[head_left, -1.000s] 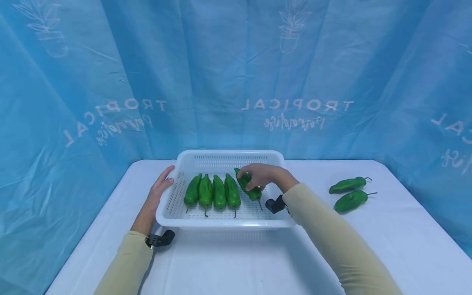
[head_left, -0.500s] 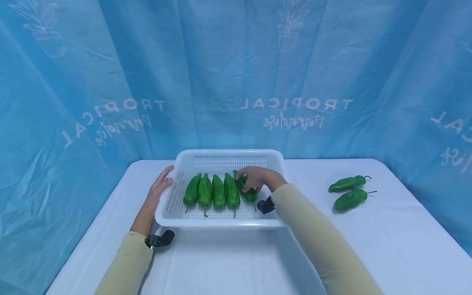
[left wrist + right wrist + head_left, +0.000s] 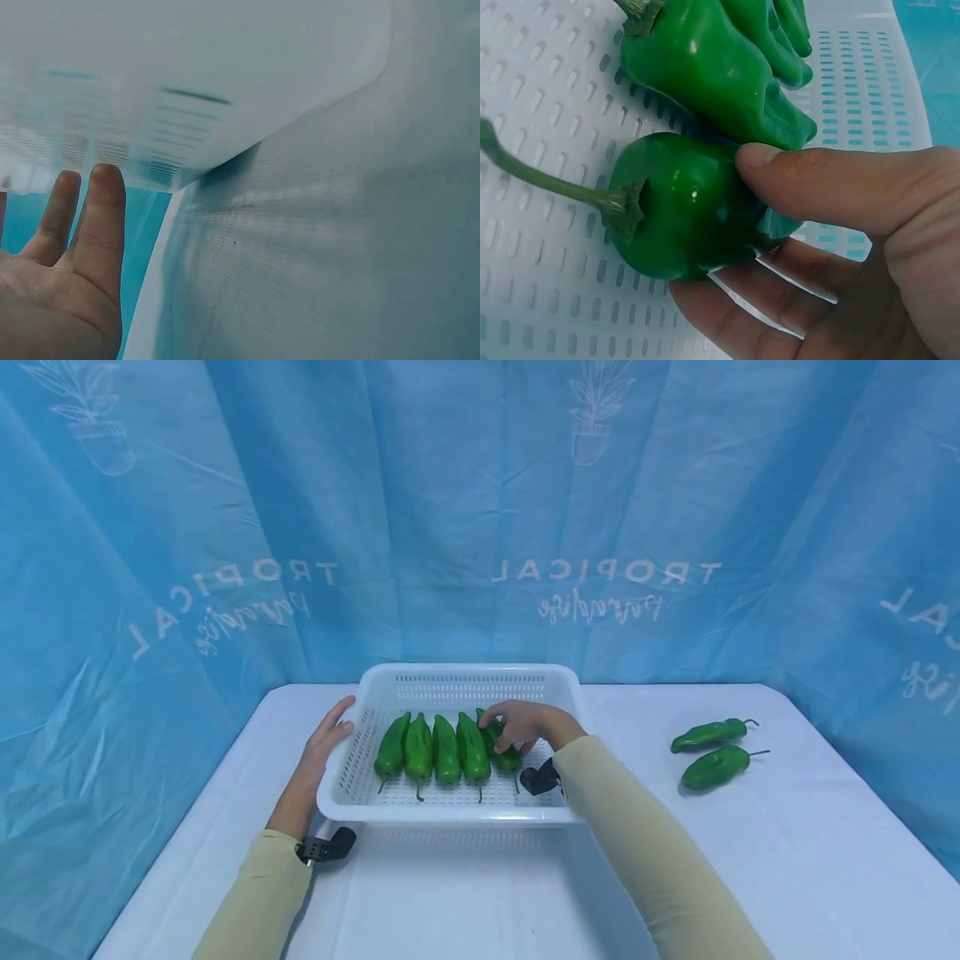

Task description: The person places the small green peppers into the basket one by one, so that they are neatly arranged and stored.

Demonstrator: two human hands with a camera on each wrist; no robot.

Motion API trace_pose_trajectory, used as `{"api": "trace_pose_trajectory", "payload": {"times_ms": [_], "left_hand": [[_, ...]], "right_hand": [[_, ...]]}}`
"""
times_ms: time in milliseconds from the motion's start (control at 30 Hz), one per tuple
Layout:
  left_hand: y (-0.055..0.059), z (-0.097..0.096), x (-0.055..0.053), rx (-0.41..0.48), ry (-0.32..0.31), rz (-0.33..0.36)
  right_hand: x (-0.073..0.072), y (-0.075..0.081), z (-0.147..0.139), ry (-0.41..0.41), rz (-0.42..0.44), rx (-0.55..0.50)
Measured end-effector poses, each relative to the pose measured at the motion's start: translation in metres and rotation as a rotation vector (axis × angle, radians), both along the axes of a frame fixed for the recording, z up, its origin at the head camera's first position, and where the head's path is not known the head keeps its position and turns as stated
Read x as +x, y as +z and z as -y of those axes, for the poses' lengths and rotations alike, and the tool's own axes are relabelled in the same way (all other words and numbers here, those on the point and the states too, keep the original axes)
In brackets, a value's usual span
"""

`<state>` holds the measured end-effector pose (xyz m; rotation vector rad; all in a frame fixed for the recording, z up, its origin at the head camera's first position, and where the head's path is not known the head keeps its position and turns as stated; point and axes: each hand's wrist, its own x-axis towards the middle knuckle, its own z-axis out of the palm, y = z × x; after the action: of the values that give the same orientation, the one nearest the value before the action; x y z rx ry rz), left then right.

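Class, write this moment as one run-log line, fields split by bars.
right hand grips green pepper in white basket | left hand beside basket | basket: four more peppers | table: two peppers

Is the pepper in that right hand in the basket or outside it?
Inside: both the head and right-wrist views show the pepper within the white basket, with slotted floor showing beside it; the right hand grips it.
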<state>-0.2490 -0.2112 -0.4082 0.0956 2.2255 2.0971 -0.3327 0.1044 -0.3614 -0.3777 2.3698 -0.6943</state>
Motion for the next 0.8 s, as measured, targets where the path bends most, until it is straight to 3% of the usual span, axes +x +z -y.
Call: {"api": "trace_pose_trajectory", "payload": {"times_ms": [800], "left_hand": [[0.001,-0.0008,0.0004,-0.042,0.012,0.012]], "right_hand": [[-0.0008,-0.0008,-0.0043,-0.032,0.015,-0.026]]}}
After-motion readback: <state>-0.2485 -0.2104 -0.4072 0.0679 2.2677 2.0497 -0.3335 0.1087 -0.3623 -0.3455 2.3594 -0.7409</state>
